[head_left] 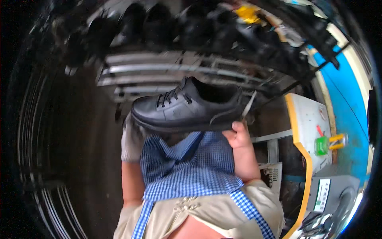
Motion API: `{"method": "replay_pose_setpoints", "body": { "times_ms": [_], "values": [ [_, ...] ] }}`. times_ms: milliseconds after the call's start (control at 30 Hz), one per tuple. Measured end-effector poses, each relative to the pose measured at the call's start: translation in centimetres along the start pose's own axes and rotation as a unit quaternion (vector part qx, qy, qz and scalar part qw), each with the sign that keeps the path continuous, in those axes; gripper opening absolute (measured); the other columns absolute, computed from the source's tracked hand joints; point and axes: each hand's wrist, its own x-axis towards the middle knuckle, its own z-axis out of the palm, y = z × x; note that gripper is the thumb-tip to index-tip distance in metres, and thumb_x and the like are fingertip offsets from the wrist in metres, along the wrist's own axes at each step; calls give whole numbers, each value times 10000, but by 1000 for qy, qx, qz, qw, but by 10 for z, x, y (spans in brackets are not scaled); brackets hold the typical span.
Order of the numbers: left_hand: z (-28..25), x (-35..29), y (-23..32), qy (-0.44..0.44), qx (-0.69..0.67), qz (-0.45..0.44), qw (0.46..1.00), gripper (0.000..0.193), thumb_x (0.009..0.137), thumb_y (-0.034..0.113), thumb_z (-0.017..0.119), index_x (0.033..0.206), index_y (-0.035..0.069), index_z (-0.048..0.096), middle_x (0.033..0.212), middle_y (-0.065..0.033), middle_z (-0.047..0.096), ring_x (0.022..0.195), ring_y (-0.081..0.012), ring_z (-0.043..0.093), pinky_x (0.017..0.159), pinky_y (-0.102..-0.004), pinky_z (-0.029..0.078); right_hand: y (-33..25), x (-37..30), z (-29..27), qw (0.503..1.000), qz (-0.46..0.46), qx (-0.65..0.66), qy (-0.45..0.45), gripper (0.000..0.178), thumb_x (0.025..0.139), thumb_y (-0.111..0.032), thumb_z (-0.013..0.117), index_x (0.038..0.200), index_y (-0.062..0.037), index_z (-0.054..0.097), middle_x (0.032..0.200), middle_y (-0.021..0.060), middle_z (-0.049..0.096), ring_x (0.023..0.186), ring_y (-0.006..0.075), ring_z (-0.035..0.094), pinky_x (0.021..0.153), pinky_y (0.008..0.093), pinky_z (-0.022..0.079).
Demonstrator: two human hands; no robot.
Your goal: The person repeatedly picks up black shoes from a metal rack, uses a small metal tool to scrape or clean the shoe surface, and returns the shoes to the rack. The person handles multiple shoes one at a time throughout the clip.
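A black lace-up shoe (187,107) is held level in front of my chest, its toe to the left and its opening facing up. My left hand (132,139), in a pale knitted glove with a dark palm side, grips it from beneath the toe. At the heel my bare right hand (239,136) is closed, its thumb up against the sole edge and its other fingers partly hidden. Just above that thumb rises a thin whitish strip (249,104) beside the heel; I cannot tell whether it is a tool in my hand.
A metal rack (159,68) stands ahead, with a row of black shoes (159,26) above it. At right is a white bench with a yellow edge (296,119), bearing a green-labelled container (321,145) and a grey machine (338,195). A blue checked apron (191,171) covers my front.
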Motion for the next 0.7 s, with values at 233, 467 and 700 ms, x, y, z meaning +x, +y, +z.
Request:
{"method": "replay_pose_setpoints", "body": {
  "times_ms": [233,467,700],
  "values": [
    [6,-8,-12,-34,1,26,999,500,940,325,585,1337,46,467,1021,-44,599,852,-138,582,701,-270,484,-81,-10,17,846,-530,27,59,443,803,-385,655,1097,-73,541,889,17,571,435,68,325,430,198,275],
    [15,-24,-20,-27,-1,-45,999,356,948,176,554,1273,39,510,1024,-49,612,856,-137,608,719,-285,520,-173,40,54,745,-649,-117,104,436,906,-426,540,628,-127,387,491,-29,328,392,58,239,402,222,158],
    [7,-28,-31,37,44,-42,997,295,926,115,563,1210,35,567,1101,-63,603,940,-166,592,798,-294,499,-205,53,62,638,-744,-135,147,493,767,-128,727,1169,-37,456,971,61,500,795,140,434,721,297,348]
  ]
}}
